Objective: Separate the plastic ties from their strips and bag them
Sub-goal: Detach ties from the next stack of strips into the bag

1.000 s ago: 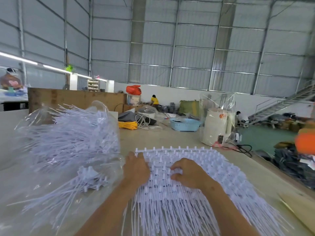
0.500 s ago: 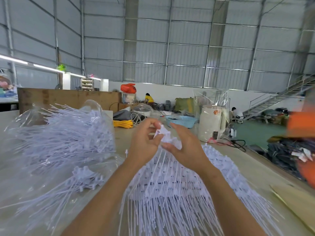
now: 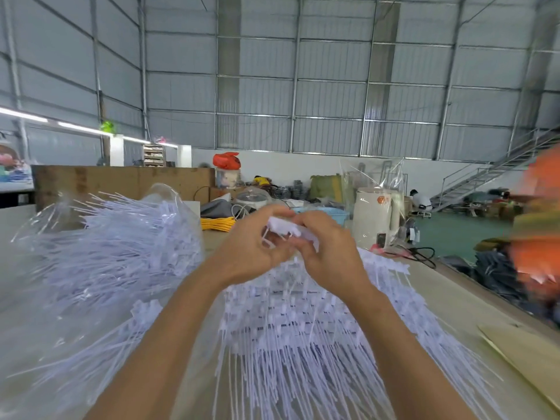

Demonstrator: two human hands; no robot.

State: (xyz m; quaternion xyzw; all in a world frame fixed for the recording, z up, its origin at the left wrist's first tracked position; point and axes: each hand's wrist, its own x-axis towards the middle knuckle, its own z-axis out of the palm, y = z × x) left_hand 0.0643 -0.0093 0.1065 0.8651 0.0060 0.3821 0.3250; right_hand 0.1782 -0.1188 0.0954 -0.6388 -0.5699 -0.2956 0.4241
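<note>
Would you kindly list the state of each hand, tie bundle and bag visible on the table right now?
left hand: raised, gripping the strip of ties
right hand: raised, gripping the same strip
strip of ties: lifted, held between both hands
pile of ties: fanned out on the table, still on strips
clear bag: lying open, stuffed with ties

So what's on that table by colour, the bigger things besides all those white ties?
Yellow: 1, coiled cord
Blue: 1, basket
Cream: 1, tall container
Clear: 1, bag of ties
Total: 4
</note>
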